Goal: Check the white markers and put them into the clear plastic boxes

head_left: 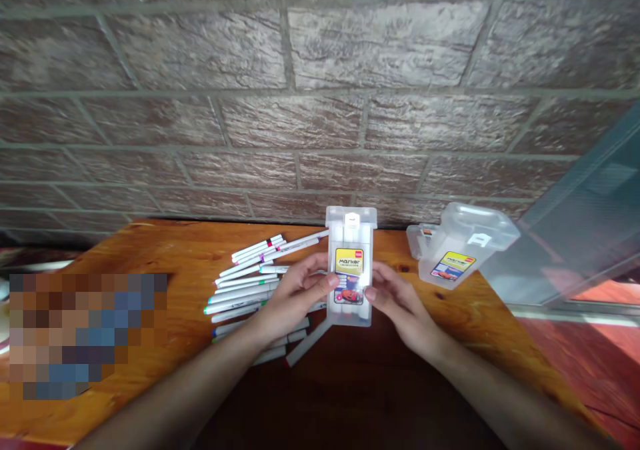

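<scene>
Between my two hands a clear plastic marker case [350, 310] stands upright, its lid down and its yellow-and-blue label facing me. My left hand [305, 290] grips its left side, with the thumb on the front. On the other side my right hand [397, 300] holds the case, thumb at the lower label edge. White shapes like markers show through the plastic. Many loose white markers [243, 297] with coloured ends lie left of the case, some hidden behind my left hand and forearm. One marker [307, 345] lies slanted below the case.
A second clear marker case [453, 247] stands tilted-looking at the right of the wooden table [185, 257]. Beside it is another small clear plastic piece [420, 237]. A brick wall [300, 123] rises behind the table. A blurred-out patch covers the left side.
</scene>
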Demonstrator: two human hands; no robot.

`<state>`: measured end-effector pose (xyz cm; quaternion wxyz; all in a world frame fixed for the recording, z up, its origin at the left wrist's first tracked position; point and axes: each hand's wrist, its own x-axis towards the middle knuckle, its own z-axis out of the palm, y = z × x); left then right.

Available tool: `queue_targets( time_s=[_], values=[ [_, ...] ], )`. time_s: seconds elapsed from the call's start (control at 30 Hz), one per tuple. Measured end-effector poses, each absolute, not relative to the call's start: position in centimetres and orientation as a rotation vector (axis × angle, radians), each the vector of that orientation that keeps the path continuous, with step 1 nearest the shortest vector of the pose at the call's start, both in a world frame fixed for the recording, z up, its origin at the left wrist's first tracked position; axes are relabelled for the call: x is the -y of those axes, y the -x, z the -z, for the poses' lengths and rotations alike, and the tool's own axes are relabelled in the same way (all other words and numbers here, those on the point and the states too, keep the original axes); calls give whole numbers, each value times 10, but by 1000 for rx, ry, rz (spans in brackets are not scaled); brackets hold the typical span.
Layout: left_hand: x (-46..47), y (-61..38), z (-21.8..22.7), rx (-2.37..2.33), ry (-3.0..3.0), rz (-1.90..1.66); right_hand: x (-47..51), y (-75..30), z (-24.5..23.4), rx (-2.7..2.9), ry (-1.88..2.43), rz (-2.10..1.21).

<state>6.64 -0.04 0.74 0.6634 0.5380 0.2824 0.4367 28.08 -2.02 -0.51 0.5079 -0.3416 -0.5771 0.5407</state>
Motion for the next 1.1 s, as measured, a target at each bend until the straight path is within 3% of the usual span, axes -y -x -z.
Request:
queue_targets(
  time_s=[1.1],
  values=[
    [0, -59, 2, -602, -1220, -1003, 26, -286, 29, 1499, 734, -1294]
  ],
)
